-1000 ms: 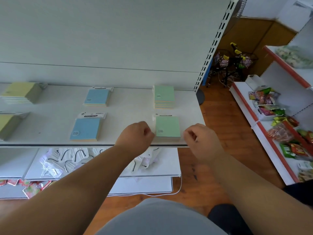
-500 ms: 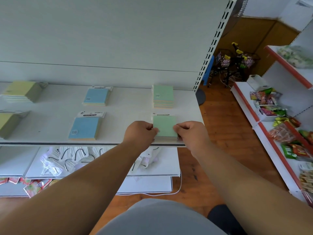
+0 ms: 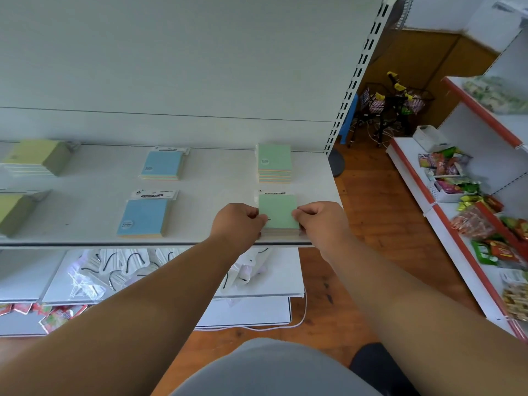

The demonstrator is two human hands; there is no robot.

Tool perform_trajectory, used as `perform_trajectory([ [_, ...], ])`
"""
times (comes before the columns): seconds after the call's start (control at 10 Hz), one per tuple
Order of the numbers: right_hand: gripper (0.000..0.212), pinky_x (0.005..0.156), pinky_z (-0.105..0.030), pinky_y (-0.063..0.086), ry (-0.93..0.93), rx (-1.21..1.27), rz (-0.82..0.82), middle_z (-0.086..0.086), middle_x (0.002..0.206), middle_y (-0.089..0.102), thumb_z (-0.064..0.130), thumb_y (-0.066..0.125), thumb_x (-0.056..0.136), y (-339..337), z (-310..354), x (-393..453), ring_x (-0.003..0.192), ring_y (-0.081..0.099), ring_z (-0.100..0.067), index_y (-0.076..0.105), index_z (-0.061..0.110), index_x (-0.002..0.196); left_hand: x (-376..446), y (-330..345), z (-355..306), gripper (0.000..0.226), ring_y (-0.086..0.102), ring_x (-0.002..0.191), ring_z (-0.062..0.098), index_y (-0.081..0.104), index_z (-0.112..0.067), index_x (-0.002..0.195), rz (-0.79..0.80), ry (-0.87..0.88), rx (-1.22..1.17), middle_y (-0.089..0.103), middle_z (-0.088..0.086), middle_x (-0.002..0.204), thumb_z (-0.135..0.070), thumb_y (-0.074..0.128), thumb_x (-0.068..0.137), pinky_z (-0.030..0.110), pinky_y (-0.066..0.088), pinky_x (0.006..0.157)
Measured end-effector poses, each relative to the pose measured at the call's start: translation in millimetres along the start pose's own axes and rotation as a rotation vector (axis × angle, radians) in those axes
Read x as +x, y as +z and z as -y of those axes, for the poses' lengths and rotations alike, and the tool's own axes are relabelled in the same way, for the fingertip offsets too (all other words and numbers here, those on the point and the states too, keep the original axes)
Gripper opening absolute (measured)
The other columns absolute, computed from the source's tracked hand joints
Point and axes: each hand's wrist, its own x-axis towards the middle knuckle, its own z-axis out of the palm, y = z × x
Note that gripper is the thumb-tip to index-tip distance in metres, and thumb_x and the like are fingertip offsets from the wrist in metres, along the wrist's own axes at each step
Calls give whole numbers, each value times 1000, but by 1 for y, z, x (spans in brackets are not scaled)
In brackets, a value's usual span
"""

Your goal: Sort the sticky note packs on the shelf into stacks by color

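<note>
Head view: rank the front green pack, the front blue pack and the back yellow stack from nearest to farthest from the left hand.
1. Front green pack: pinched by the left hand, at its right.
2. Front blue pack: to its left, at the shelf front.
3. Back yellow stack: far left, against the back panel.

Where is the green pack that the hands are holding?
The green pack sits at the shelf's front right edge, pinched between the left hand and right hand, just in front of the green stack.
</note>
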Motion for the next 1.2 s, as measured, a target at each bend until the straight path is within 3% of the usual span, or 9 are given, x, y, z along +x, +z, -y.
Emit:
perform_trajectory([
  [0.2,17,73,-47,60,42,10,-5,-7,80,74,23,70,88,1,-2,1,76,72,-32,69,28,71,-2,-2,0,16,74,72,21,74,-14,85,17,-11,-75,75,9,88,-27,65,88,42,59,81],
  [0.3,15,72,-42,61,51,14,-13,-5,81,74,29,67,89,-2,-3,3,75,71,-26,72,21,77,0,-6,-3,29,70,65,25,71,-8,85,-1,-24,-42,73,11,76,-33,59,88,41,57,77],
  [0.4,16,72,-42,60,53,-15,-66,-1,80,72,31,65,89,-3,-5,7,76,70,-24,72,20,81,5,-11,-8,25,58,59,21,66,-13,75,-64,-51,-42,68,6,68,-31,52,87,40,57,68],
  [0.6,14,68,-46,61,29,-17,-6,-6,77,73,19,69,86,0,-9,14,74,71,-28,71,17,73,2,-4,-12,7,70,64,21,68,-19,79,-93,-82,-97,73,0,69,-18,63,84,35,59,72],
  [0.7,12,72,-45,60,1,-45,25,-2,77,73,22,70,85,-3,-13,20,75,71,-25,72,19,74,0,-4,-13,10,62,57,16,68,-18,75,-107,-83,-72,72,0,68,-17,65,84,30,55,65],
  [1.0,13,73,-40,59,-55,-157,36,-2,79,73,22,66,87,-9,-9,22,75,69,-22,71,15,77,3,-2,-11,5,72,76,33,69,-14,75,-107,-108,-144,74,5,69,-18,69,78,45,60,77],
  [1.1,14,66,-32,54,-118,-255,-3,0,81,70,26,61,88,-12,-2,21,76,66,-20,66,16,81,8,-4,-7,10,74,71,27,68,-8,81,-108,-139,-238,74,7,72,-17,68,79,46,60,78],
  [1.2,14,57,-24,38,-235,-337,-88,2,84,65,27,60,91,-15,9,14,75,57,-15,63,14,85,3,-7,-5,10,73,73,26,66,-10,82,-148,-126,-185,73,7,74,-20,64,80,38,60,73],
])
